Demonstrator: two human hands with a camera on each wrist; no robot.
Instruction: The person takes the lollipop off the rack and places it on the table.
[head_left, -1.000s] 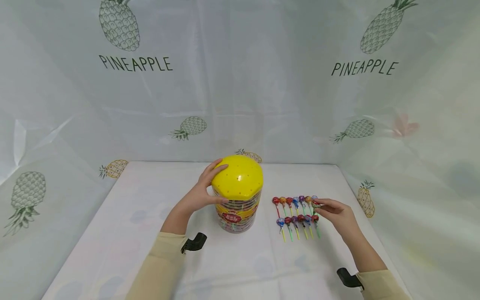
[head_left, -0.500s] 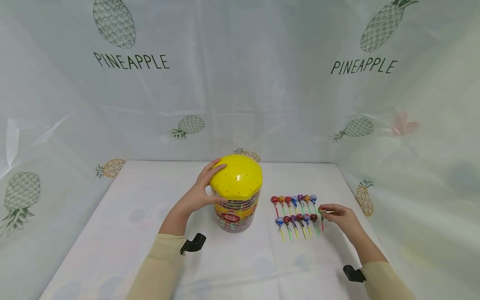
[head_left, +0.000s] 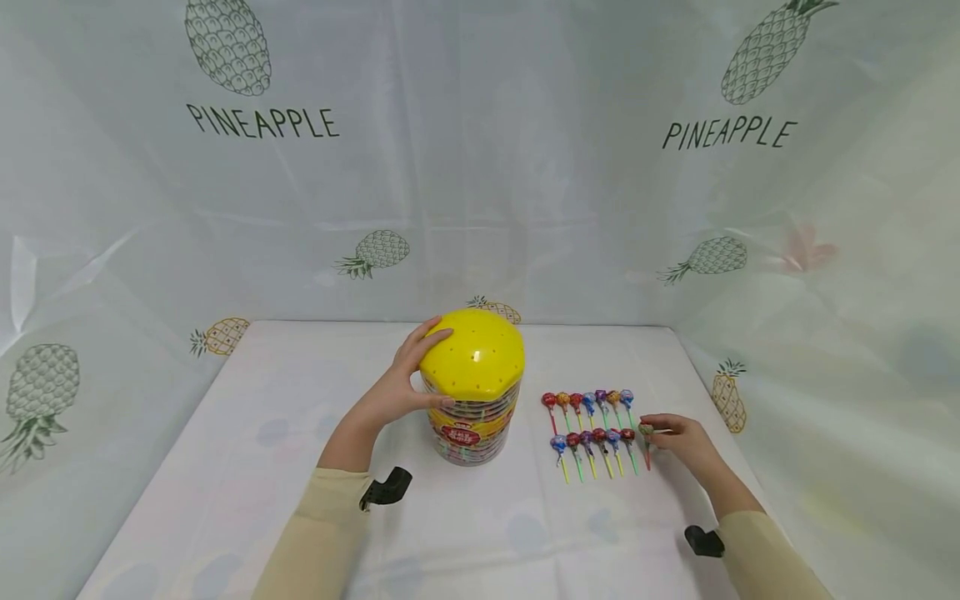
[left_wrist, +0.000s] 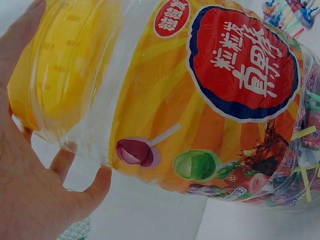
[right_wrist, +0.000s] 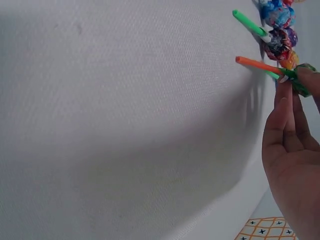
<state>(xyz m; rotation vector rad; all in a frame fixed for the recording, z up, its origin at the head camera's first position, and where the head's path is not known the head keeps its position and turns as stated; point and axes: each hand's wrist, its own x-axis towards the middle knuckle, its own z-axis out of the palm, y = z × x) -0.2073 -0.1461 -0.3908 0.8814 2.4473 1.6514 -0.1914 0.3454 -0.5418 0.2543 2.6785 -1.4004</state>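
Note:
A clear plastic jar (head_left: 474, 454) with a yellow and orange label stands upright on the table, its domed yellow lid (head_left: 480, 354) on top. My left hand (head_left: 393, 387) grips it from the left, fingers over the lid's edge and thumb at the side below. To the right, my right hand (head_left: 688, 442) pinches a green-wrapped lollipop (head_left: 648, 457) by its head; its orange-red stick (right_wrist: 257, 64) points toward me. This lollipop is at the right end of the front row of lollipops (head_left: 599, 436), beside a dark red one. A back row of lollipops (head_left: 577, 400) lies behind.
A white patterned cloth covers the table (head_left: 450, 533). Behind and at both sides hangs a pale curtain (head_left: 525, 167) printed with pineapples. More wrapped lollipops (left_wrist: 287, 167) show through the jar's lower wall.
My right hand has carried the green lollipop from the back row's right end down to the front row's right end. The left hand has stayed on the jar.

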